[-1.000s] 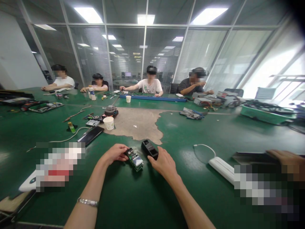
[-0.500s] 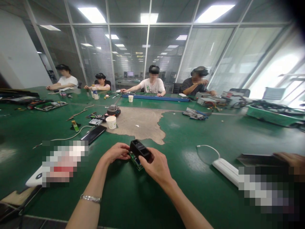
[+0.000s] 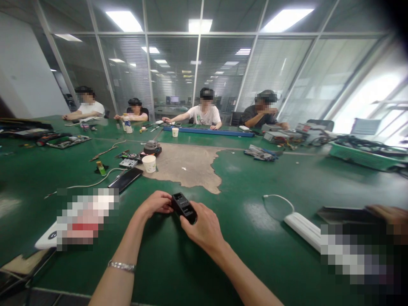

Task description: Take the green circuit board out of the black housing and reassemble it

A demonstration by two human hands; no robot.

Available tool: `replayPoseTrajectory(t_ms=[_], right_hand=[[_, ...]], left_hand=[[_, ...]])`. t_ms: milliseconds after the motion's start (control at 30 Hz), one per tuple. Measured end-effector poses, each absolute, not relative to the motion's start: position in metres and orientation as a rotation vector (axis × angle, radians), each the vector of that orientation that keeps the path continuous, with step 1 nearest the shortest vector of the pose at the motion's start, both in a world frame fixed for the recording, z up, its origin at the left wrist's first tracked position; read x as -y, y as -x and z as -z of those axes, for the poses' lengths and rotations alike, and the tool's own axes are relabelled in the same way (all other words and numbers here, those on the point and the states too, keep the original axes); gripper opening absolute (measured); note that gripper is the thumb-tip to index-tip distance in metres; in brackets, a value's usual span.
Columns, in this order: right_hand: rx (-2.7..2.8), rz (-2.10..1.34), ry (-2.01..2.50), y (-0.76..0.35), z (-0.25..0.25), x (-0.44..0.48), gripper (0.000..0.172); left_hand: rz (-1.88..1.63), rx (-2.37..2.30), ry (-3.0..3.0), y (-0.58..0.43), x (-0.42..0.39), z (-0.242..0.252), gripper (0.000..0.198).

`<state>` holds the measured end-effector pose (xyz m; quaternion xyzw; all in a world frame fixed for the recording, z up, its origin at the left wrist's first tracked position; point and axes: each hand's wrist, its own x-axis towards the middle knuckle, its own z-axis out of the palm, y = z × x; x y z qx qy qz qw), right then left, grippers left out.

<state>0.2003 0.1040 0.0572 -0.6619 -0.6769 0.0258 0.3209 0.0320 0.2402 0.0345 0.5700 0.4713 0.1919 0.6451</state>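
A small black plastic case [image 3: 184, 207] with light print on top lies between my two hands, just above the green table. My right hand [image 3: 205, 223] wraps round its right side, thumb on the near edge and fingers behind. At its far left end, the curled fingers of my left hand [image 3: 158, 203] grip the edge; their tips are partly hidden. No part of the green circuit board shows now; the case covers the place where it was.
A paper cup [image 3: 149, 164] and a black phone [image 3: 126, 180] stand beyond my left hand. To the right lies a white power strip [image 3: 301, 229], near another person's hand [image 3: 387, 214]. A green basket [image 3: 360, 158] of cables sits farther right. Several people sit across the table.
My right hand has lowered the black case onto the green circuit board and tilted it flatter, hiding the board. My left hand has stayed nearly still.
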Motion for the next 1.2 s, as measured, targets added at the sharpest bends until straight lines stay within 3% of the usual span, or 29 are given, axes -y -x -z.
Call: replayPoseTrajectory(t_ms=[200, 433, 567, 767, 1200], right_hand=[[1.858, -0.095, 1.837, -0.2, -0.048, -0.101, 0.039], [1.809, -0.084, 1.93, -0.199, -0.044, -0.105, 0.028], [1.78, -0.046, 1.892, -0.202, -0.045, -0.104, 0.041], [1.779, -0.049, 1.891, -0.202, -0.041, -0.105, 0.022], [1.585, -0.076, 1.641, -0.221, -0.057, -0.11, 0.032]], left_hand=[[-0.557, -1.19, -1.325, -0.028, -0.244, -0.034, 0.025], [-0.55, -1.081, -1.345, -0.033, -0.242, -0.027, 0.037], [-0.586, -1.064, -1.33, -0.037, -0.241, -0.027, 0.042], [-0.559, -1.036, -1.342, -0.034, -0.241, -0.028, 0.05], [-0.587, -1.068, -1.3, -0.035, -0.243, -0.024, 0.048]])
